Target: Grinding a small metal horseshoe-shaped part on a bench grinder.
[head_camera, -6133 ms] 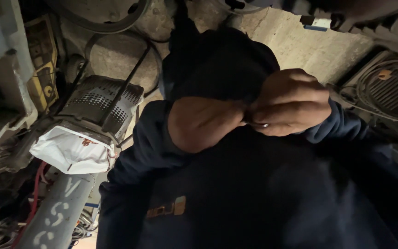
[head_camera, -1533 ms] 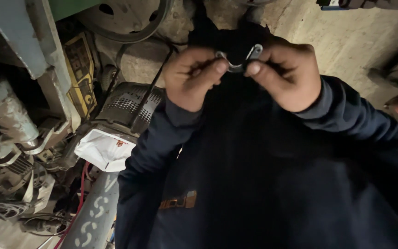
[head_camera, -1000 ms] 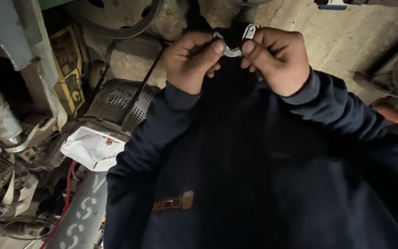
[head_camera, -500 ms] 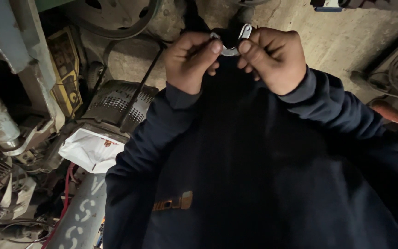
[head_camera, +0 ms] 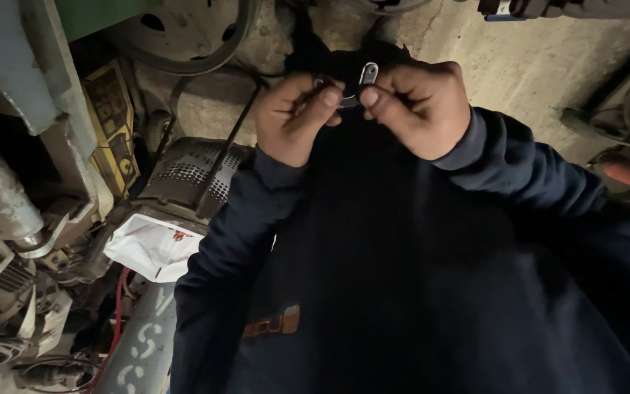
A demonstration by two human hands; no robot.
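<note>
Metal clip [head_camera: 364, 76], curved and shiny, pinched by both hands' fingers [head_camera: 373, 98].

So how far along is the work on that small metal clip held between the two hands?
Done: the small metal clip is up off the clutter, in front of the dark jacket. In hand: the left hand and right hand pinch it from either side between thumb and fingertips. Left: it is joined to nothing visible; whether it is bent or opened is too small to tell.
</note>
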